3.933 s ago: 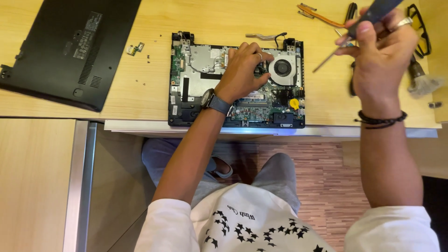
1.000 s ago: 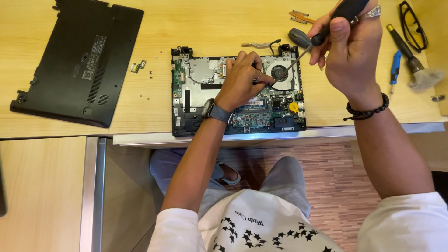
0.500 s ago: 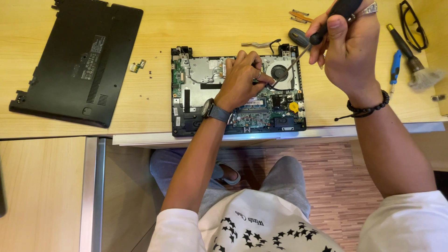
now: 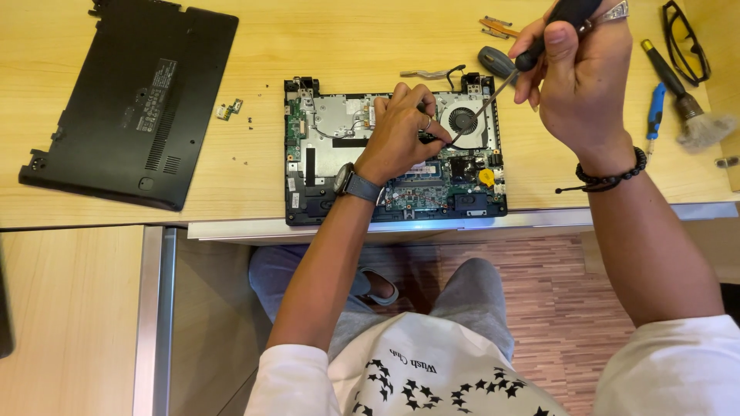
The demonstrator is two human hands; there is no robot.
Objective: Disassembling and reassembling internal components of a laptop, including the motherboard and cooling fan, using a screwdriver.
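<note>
On the wooden desk [image 4: 254, 192] lies the opened laptop [image 4: 393, 154]; left hand [image 4: 397, 131] pinches a part beside the fan [image 4: 462, 121], right hand [image 4: 578, 77] clamps the screwdriver [image 4: 555, 27]. Keep its tip seated squarely.

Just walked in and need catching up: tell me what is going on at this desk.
A seated person works on an opened laptop lying on a wooden desk, its boards and round fan exposed. The left hand rests on the middle of the laptop, fingers pinching something small beside the fan. The right hand holds a screwdriver, tip slanted down to that spot. The removed black bottom cover lies to the left. A brush, a blue tool and glasses lie at the right.
</note>
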